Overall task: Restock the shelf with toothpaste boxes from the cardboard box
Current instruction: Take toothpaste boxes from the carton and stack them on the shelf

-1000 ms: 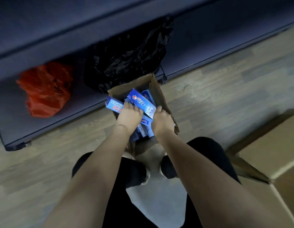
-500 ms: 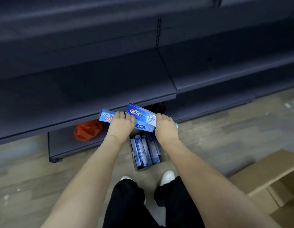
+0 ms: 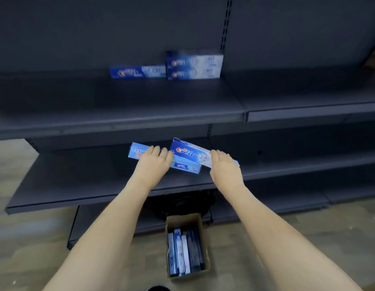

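Observation:
My left hand (image 3: 154,162) grips a blue toothpaste box (image 3: 185,165) that lies almost level. My right hand (image 3: 223,168) grips a second blue Crest box (image 3: 189,153), tilted and overlapping the first. Both are held in front of the middle shelf (image 3: 77,185). On the floor below stands the small cardboard box (image 3: 183,219), open, with several toothpaste boxes (image 3: 185,253) upright inside. Three toothpaste boxes sit at the back of the upper shelf (image 3: 119,106): one single box (image 3: 137,71) and a stack of two (image 3: 194,65) to its right.
The dark shelving unit spans the whole view, with an upright slotted post (image 3: 225,24) at the right of centre. A black bag (image 3: 182,204) lies on the bottom shelf behind the cardboard box. Wood-look floor (image 3: 266,238) surrounds the box.
Both hands lifted the two toothpaste boxes out of the cardboard box and up in front of the middle shelf. My view rose from the floor, revealing the upper shelf with its boxes.

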`<state>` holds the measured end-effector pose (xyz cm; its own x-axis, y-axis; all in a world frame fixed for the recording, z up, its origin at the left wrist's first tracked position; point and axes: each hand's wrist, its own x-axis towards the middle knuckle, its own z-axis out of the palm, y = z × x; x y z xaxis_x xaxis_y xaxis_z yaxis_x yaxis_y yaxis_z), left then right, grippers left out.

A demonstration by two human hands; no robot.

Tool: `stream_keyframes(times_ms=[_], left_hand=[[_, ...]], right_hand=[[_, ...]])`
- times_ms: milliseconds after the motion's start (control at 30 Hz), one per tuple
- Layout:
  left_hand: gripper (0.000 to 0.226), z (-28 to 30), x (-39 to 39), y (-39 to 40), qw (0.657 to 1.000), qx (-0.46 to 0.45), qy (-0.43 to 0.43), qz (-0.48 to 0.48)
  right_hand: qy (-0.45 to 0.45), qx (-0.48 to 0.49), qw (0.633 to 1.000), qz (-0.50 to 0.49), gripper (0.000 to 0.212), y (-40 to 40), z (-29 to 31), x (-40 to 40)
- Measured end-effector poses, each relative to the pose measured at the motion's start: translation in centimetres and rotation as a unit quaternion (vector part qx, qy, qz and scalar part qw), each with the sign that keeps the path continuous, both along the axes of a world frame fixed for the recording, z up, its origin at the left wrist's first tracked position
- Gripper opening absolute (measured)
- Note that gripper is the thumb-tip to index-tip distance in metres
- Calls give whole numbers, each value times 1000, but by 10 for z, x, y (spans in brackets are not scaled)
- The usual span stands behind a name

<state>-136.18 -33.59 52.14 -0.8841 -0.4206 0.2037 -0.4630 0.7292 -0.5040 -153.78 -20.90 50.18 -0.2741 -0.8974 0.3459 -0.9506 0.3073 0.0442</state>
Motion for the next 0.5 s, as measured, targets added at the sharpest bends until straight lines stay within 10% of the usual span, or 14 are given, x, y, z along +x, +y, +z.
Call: stream_keyframes(times_ms=[500], left_hand=[[35, 103, -6, -19, 990, -37, 39, -129]], right_hand=[[83, -33, 982, 166, 51, -17, 118, -84]])
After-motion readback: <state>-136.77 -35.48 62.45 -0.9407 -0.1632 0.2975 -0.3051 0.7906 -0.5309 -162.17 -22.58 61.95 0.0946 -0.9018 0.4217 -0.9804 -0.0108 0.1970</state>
